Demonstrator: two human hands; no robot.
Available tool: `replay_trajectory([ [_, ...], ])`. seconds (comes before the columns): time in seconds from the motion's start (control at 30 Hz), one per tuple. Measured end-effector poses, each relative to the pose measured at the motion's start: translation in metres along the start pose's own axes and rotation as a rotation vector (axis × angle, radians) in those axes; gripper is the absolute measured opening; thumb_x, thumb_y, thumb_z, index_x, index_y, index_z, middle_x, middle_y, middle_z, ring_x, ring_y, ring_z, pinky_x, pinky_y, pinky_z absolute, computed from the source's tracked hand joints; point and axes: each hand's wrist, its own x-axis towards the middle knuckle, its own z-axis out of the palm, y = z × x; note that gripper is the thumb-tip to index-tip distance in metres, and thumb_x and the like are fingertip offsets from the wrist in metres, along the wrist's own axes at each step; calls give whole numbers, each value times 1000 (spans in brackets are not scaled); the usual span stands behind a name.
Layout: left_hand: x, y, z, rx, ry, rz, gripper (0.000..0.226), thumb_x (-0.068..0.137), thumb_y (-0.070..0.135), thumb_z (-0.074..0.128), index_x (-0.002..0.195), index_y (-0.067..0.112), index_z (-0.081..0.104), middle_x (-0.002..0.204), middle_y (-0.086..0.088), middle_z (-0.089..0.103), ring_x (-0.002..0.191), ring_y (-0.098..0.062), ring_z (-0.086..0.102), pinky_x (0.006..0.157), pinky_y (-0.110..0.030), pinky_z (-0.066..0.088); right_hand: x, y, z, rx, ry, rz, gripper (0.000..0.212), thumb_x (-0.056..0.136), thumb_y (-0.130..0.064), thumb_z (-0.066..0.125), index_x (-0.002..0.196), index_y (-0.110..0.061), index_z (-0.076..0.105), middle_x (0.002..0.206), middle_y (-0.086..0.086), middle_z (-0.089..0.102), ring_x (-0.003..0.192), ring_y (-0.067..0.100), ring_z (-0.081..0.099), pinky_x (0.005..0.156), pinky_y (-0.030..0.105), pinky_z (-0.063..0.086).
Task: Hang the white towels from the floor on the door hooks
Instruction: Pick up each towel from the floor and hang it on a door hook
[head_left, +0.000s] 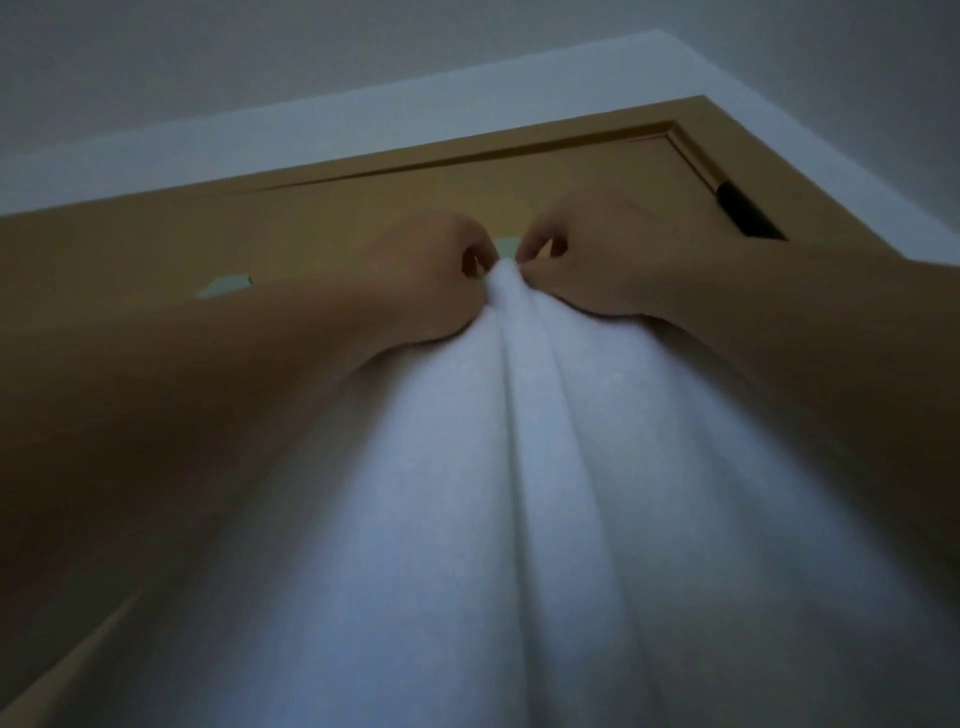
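A white towel (519, 493) hangs in long folds down the brown door (337, 218) and fills the lower middle of the view. Its top edge is bunched to a point high on the door. My left hand (431, 280) pinches that bunch from the left, and my right hand (613, 260) pinches it from the right, fingertips almost touching. A pale hook plate (506, 244) shows just behind the fingers; the hook itself is hidden. A second pale hook plate (226, 285) sits further left on the door, partly behind my left forearm.
The door frame (467, 150) runs across the top under a white wall (363, 109). A dark door hinge (743, 213) sits at the upper right corner. The room is dim.
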Motion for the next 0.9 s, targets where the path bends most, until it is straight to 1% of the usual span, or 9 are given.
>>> replay_trajectory([
  [0.07,-3,4,2,-25,-17,0,18,87,26,55,102,24,66,97,4,63,82,-16,52,72,-28,38,-7,-4,0,44,-39,-3,17,89,-35,56,88,-28,72,79,-7,60,68,4,52,58,21,39],
  [0.2,-9,10,-1,-114,3,-84,20,87,33,53,99,26,67,92,6,63,82,-15,56,72,-28,40,-13,-10,0,78,-61,41,15,90,-34,55,81,-31,66,74,-10,59,67,3,50,54,21,35],
  [0.33,-7,15,-9,-144,-67,-197,31,87,42,50,84,18,71,82,0,68,78,-18,61,64,-29,44,-12,-18,-6,123,-141,155,22,93,-30,50,82,-23,68,73,-6,59,66,9,51,52,20,35],
  [0.43,-15,13,-6,-121,-63,-175,32,90,44,50,96,21,71,89,2,68,81,-17,61,65,-31,43,-15,-21,-4,115,-144,167,24,91,-38,54,86,-21,70,79,-3,63,68,10,53,53,22,36],
  [0.53,-23,10,-3,-138,60,-134,26,90,37,55,110,25,66,92,6,63,87,-16,59,70,-29,38,-18,-23,0,90,-55,160,19,85,-42,61,85,-24,67,81,-5,63,74,12,57,55,25,39],
  [0.6,-22,9,-2,-112,128,-118,20,89,28,54,103,27,68,95,4,65,89,-17,59,72,-29,38,-20,-24,0,76,-6,165,14,85,-39,61,87,-25,66,87,-3,64,78,15,59,58,27,41],
  [0.73,-9,5,-7,-71,205,-130,21,86,21,52,96,31,67,101,2,67,94,-21,60,75,-31,41,-11,-22,-5,36,98,151,6,85,-32,59,89,-28,61,97,-1,63,89,20,58,77,36,50],
  [0.8,0,1,-10,-53,187,-149,20,85,19,54,93,31,68,98,4,63,91,-17,57,73,-28,37,-4,-24,-7,16,74,165,2,86,-30,57,87,-30,59,98,-1,63,92,21,58,80,35,49],
  [0.9,2,4,-7,-4,57,-165,23,83,13,54,89,29,69,94,7,57,87,-13,53,71,-26,35,-1,-27,-3,-78,-30,166,7,88,-29,56,87,-30,62,102,0,66,96,23,60,82,34,49],
])
